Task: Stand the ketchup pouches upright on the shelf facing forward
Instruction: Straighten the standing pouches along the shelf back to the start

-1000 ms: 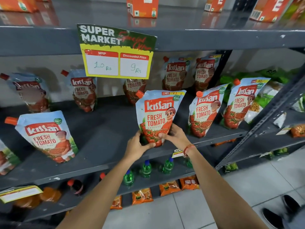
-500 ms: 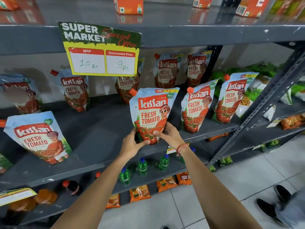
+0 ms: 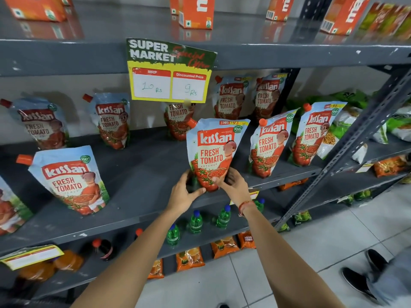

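A ketchup pouch (image 3: 214,150) with an orange cap stands upright, label forward, near the front edge of the grey middle shelf (image 3: 142,174). My left hand (image 3: 185,193) grips its lower left corner and my right hand (image 3: 233,185) grips its lower right corner. Two more pouches (image 3: 270,143) (image 3: 313,132) stand upright to its right. Another front pouch (image 3: 71,178) stands at the left. Several pouches line the back wall, among them one (image 3: 112,121) at the left and one (image 3: 229,96) at the right.
A price sign (image 3: 170,70) hangs from the upper shelf edge. Orange cartons (image 3: 195,12) sit on the top shelf. Green bottles (image 3: 195,221) and orange packets (image 3: 190,258) fill the lower shelves. A slanted steel brace (image 3: 347,150) crosses at the right. A person's black shoes (image 3: 364,276) are on the tiled floor.
My view has shifted a little, so the shelf sits more to the right in frame. Both hands keep hold of the same pouch's base, which stays upright at the shelf front.
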